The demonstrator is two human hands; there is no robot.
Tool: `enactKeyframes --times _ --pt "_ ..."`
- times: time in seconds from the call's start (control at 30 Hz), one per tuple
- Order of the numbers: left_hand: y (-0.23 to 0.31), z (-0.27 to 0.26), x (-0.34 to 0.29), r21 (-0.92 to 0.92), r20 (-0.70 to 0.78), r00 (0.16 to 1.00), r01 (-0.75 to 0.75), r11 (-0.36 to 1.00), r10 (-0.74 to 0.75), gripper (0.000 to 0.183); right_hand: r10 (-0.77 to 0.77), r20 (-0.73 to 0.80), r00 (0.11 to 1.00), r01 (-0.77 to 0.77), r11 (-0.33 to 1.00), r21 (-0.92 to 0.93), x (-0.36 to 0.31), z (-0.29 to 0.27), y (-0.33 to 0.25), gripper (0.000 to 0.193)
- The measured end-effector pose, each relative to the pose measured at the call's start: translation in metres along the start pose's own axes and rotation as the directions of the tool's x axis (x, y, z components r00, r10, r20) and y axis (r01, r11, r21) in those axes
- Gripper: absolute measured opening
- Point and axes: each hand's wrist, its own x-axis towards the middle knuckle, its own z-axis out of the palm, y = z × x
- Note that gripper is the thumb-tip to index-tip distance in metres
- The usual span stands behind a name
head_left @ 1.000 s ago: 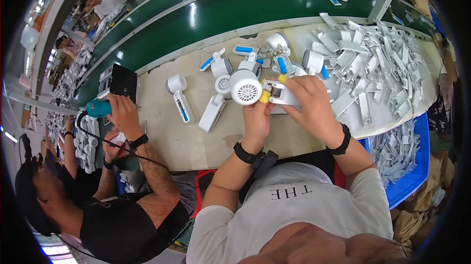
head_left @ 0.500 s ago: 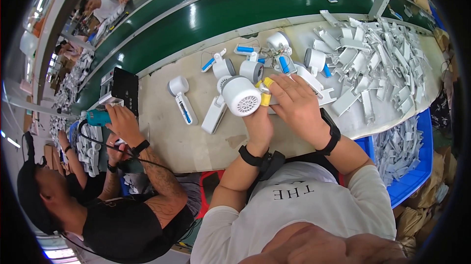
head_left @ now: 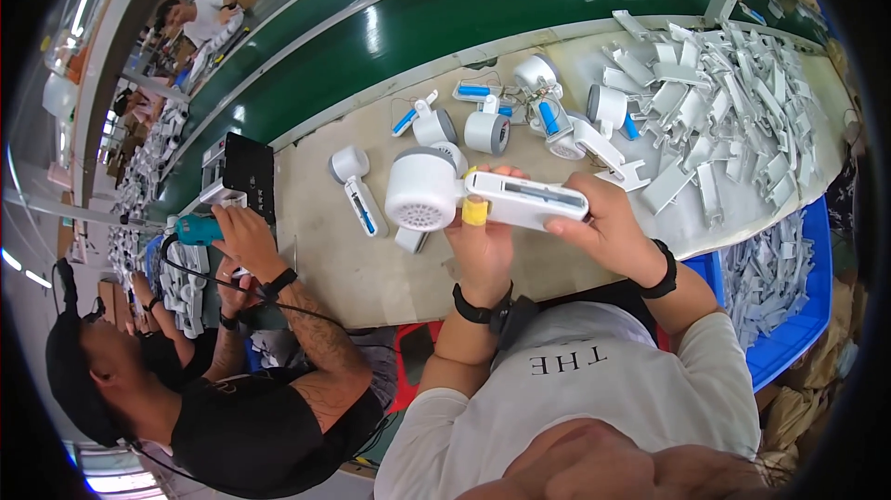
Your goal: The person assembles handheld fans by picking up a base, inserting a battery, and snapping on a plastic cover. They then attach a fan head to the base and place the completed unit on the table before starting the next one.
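A white handheld fan [head_left: 418, 192] is held between my two hands above the near side of the table. Its round, vented head points left; its handle stretches right, with a long slot showing on the upper face. My left hand [head_left: 484, 257], yellow tape round its fingers, closes on the neck from below. The far end of the handle is pinched by my right hand [head_left: 614, 229], thumb in front. Behind lie several fan heads [head_left: 487, 131] with blue cells [head_left: 549, 117] and thin wires. Another fan [head_left: 357, 192] rests at the left, its handle slot showing blue.
White handle shells [head_left: 715, 105] are heaped at the right of the table [head_left: 325, 268]. Below them stands a blue bin [head_left: 789, 342] of similar parts. A green conveyor [head_left: 418, 31] runs behind. On my left a co-worker holds a teal power screwdriver [head_left: 197, 230] near a black box [head_left: 249, 175].
The fan has turned, so its slotted handle now shows. My right hand has gone from lying over the handle to gripping its end. The whole view has shifted slightly.
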Motion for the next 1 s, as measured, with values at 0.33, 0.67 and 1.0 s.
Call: enactKeyframes --times 0.33,0.67,1.0 --pt "0.026 -0.021 -0.014 0.106 -0.066 0.998 0.028 0.994 -0.021 0.032 -0.453 0.047 0.89 0.456 0.882 -0.121 0.001 0.031 0.021 0.032" --pt "0.032 -0.019 -0.029 0.28 -0.185 0.96 -0.156 0.947 0.212 0.04 -0.242 0.255 0.936 0.223 0.97 0.101 -0.01 0.03 -0.003 0.031" --pt "0.072 -0.014 0.002 0.347 -0.021 0.998 -0.055 0.936 0.066 0.029 -0.317 0.513 0.797 0.487 0.841 -0.236 0.018 0.016 -0.012 0.025"
